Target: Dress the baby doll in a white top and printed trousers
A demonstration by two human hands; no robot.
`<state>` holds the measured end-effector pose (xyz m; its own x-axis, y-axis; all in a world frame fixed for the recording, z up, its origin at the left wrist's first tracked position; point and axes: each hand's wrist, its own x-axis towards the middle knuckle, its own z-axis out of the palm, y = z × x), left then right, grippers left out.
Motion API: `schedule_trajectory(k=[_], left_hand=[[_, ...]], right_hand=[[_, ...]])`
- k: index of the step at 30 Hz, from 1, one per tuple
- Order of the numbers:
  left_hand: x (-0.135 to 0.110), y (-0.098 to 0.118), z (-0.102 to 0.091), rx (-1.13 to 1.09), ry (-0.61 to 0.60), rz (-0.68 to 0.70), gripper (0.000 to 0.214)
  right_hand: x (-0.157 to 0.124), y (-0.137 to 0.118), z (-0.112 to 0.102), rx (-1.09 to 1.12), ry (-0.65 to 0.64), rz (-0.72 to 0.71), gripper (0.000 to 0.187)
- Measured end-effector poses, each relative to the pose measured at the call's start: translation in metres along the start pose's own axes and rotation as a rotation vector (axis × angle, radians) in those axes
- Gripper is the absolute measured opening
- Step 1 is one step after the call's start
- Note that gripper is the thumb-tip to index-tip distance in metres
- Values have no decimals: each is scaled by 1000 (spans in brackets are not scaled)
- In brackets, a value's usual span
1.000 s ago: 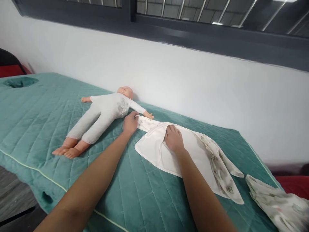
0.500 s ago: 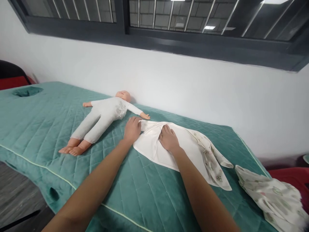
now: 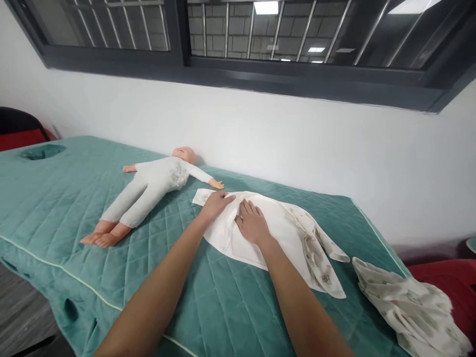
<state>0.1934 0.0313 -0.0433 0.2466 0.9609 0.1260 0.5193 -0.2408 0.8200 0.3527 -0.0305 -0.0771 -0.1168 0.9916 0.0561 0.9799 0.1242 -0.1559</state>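
Note:
A white baby shirt (image 3: pixel 280 230) with a small printed pattern on its sleeve lies spread on the green quilted cover, its pale inside facing up. My left hand (image 3: pixel 216 205) rests on the shirt near its left sleeve, palm down, thumb pointing right. Just to the right, my right hand (image 3: pixel 253 223) lies on the cloth with its fingers stretched out. A baby doll (image 3: pixel 158 184) in a white bodysuit lies on its back at the left, one arm reaching toward the shirt. Neither hand touches the doll.
The green quilted cover (image 3: pixel 208 307) has a round hole (image 3: pixel 43 151) at the far left. A crumpled patterned cloth (image 3: pixel 409 302) lies at the right edge beside a red stool (image 3: pixel 446 277). Behind are a white wall (image 3: pixel 297 144) and a barred window (image 3: pixel 256 34).
My left hand has moved from the left sleeve onto the shirt body, toward my right hand. The right hand's fingers have straightened and spread on the cloth. The view has tilted slightly up.

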Motion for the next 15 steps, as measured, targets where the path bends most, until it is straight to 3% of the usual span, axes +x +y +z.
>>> schedule_trajectory(k=[4,6,8,11,15], left_hand=[[-8,0,2,-515,-24,-49,36],[-9,-5,6,-638,-31,-63,35],[-8,-10,12,-605,-3,-28,33],[-4,-18,18,-376,136,30,27],[-2,-25,19,-150,229,-6,24]], right_hand=[[1,2,2,44,46,-20,68],[2,3,2,55,65,-32,68],[3,3,2,52,58,-47,66],[3,4,1,51,46,-44,64],[-1,7,-3,43,14,48,70]])
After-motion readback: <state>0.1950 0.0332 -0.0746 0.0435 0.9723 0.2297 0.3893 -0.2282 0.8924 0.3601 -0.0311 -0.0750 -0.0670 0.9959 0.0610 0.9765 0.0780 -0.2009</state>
